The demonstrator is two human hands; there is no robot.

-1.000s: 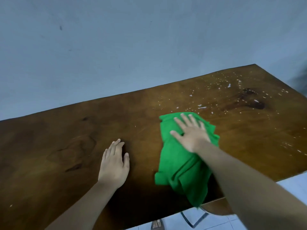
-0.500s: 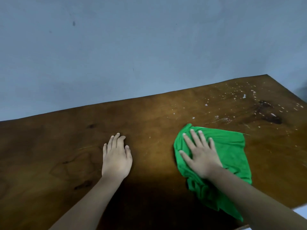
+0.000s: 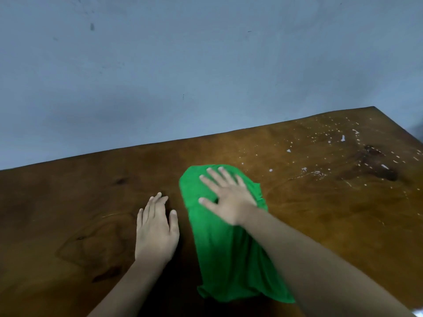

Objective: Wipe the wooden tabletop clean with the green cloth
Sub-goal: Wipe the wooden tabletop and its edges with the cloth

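Green soft cloth point(image 3: 226, 252) lies stretched at lower centre of the frame on the brown wooden counter point(image 3: 68, 202). The right hand point(image 3: 229, 200) presses flat on it, fingers spread. The left hand point(image 3: 155, 229) rests flat beside it. White specks point(image 3: 332, 143) stay at upper right.

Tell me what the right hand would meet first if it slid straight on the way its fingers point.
The right hand points up and slightly left, toward the wall. Past the green cloth lies only bare tabletop, then the table's far edge and the wall. The white specks sit off to the right, probably missed.
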